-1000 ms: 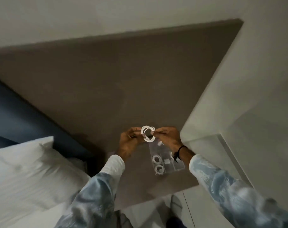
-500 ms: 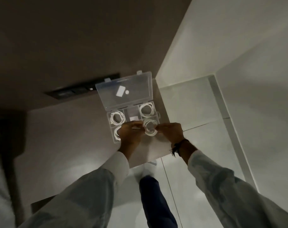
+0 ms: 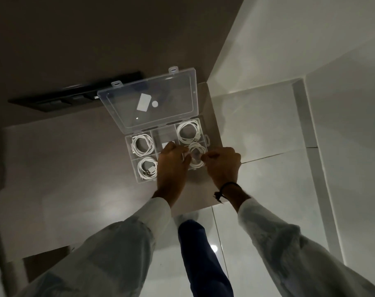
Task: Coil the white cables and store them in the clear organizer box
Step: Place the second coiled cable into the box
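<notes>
The clear organizer box (image 3: 204, 130) lies open on a pale tabletop, its lid (image 3: 152, 101) tipped back. Three of its compartments each hold a coiled white cable: far right (image 3: 189, 131), left (image 3: 142, 144) and near left (image 3: 147, 168). My left hand (image 3: 171, 162) and my right hand (image 3: 221, 162) pinch the two sides of another coiled white cable (image 3: 196, 156) just over the near right compartment. Whether this coil touches the box floor is unclear. My left hand hides the near middle compartment.
A black power-socket strip (image 3: 75, 97) sits in the wall behind the box. The table's right edge (image 3: 216, 133) runs close beside the box, with glossy floor tiles (image 3: 268, 129) beyond. My leg in dark trousers (image 3: 201, 258) stands below the near table edge.
My head has tilted down from the wall and bed to the table. Both hands have carried the coil from in front of the wall down over the box's near right compartment.
</notes>
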Demonstrator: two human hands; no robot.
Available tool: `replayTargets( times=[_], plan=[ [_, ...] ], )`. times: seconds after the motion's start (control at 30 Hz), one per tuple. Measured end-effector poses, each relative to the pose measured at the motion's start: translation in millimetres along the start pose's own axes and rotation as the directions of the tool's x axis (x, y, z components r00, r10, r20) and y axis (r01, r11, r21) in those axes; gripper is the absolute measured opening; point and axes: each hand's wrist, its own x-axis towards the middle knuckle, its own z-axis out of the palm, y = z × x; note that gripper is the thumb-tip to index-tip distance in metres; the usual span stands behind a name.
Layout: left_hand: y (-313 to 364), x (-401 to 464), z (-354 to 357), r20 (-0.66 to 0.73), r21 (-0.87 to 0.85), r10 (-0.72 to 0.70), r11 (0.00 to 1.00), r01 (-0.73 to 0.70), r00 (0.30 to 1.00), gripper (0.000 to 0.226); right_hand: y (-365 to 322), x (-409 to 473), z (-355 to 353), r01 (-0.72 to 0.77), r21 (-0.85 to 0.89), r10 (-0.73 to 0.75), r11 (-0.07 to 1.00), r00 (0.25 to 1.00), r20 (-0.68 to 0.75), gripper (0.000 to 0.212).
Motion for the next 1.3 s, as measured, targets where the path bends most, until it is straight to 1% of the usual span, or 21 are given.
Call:
replayTargets(
  times=[0.2,0.3,0.43,0.53,0.6,0.63,0.7,0.77,0.83,0.9,0.93,0.97,1.0,1.03,1.07,1.1,1.17,1.2,1.23,1.27,1.3],
  plan=[
    [-10,1,3,0.106,0.064,0.035,0.997,-0.042,0.994,0.020,0,0,11,0.141,-0.261,-0.138,0.955,0.990,0.031,0.029],
    [-12,3,6,0.129,0.143,0.053,0.987,-0.071,0.990,0.023,-1,5,13,0.210,-0.324,-0.191,0.923,0.978,0.089,0.029],
    [-14,-1,3,0.209,0.272,0.150,0.940,-0.205,0.966,0.032,-5,13,13,0.316,-0.387,-0.270,0.867,0.948,0.169,0.031],
    [-18,-9,-5,0.285,0.236,0.193,0.935,-0.264,0.939,0.040,-4,14,4,0.307,-0.389,-0.232,0.869,0.946,0.227,0.033],
    [-21,-16,-12,0.292,0.170,0.212,0.948,-0.269,0.933,0.042,-1,11,-4,0.305,-0.379,-0.213,0.874,0.941,0.264,0.029],
    [-21,-20,-17,0.272,0.124,0.227,0.955,-0.268,0.935,0.041,-1,8,-8,0.303,-0.368,-0.211,0.879,0.940,0.268,0.027],
    [-23,-24,-29,0.178,0.043,0.227,0.970,-0.238,0.958,0.035,-7,3,-15,0.280,-0.341,-0.210,0.897,0.951,0.228,0.023],
    [-26,-22,-45,0.039,-0.004,0.135,0.991,-0.135,0.990,0.029,-16,3,-21,0.243,-0.339,-0.193,0.909,0.965,0.175,0.023],
    [-33,-12,-64,-0.124,-0.041,-0.020,0.999,0.016,0.992,0.027,-30,7,-27,0.217,-0.365,-0.170,0.905,0.973,0.157,0.024],
    [-43,4,-83,-0.247,-0.111,-0.203,0.977,0.181,0.947,0.036,-48,17,-36,0.173,-0.327,-0.135,0.929,0.982,0.136,0.021],
    [-47,15,-95,-0.288,-0.187,-0.293,0.951,0.246,0.912,0.043,-60,24,-39,0.144,-0.243,-0.116,0.959,0.985,0.124,0.021],
    [-49,26,-106,-0.292,-0.307,-0.397,0.901,0.308,0.870,0.047,-73,34,-42,0.117,-0.137,-0.102,0.984,0.988,0.115,0.024],
    [-49,36,-115,-0.253,-0.449,-0.500,0.819,0.357,0.828,0.048,-87,43,-44,0.095,-0.045,-0.088,0.994,0.987,0.133,0.028],
    [-48,46,-123,-0.174,-0.571,-0.570,0.723,0.389,0.803,0.046,-101,53,-45,0.075,0.032,-0.079,0.997,0.980,0.183,0.032],
    [-47,53,-130,-0.079,-0.668,-0.598,0.625,0.403,0.797,0.043,-115,61,-47,0.046,0.107,-0.071,0.993,0.966,0.248,0.035],
    [-46,59,-135,-0.007,-0.717,-0.592,0.564,0.408,0.806,0.043,-126,65,-48,0.002,0.201,-0.065,0.980,0.949,0.309,0.035],
    [-46,61,-144,0.055,-0.760,-0.568,0.510,0.403,0.821,0.049,-139,68,-52,-0.126,0.398,-0.040,0.909,0.923,0.383,0.029],
    [-47,58,-147,0.062,-0.783,-0.573,0.479,0.396,0.817,0.054,-140,66,-56,-0.171,0.439,-0.008,0.882,0.926,0.377,0.027],
    [-47,54,-149,0.071,-0.796,-0.583,0.456,0.399,0.809,0.059,-138,64,-59,-0.192,0.458,0.017,0.868,0.933,0.360,0.028],
    [-48,49,-149,0.079,-0.794,-0.590,0.450,0.409,0.803,0.063,-132,64,-61,-0.198,0.431,0.050,0.880,0.942,0.332,0.028],
    [-49,41,-147,0.081,-0.766,-0.583,0.483,0.424,0.809,0.064,-121,62,-60,-0.187,0.375,0.070,0.908,0.950,0.304,0.028]
  ],
)
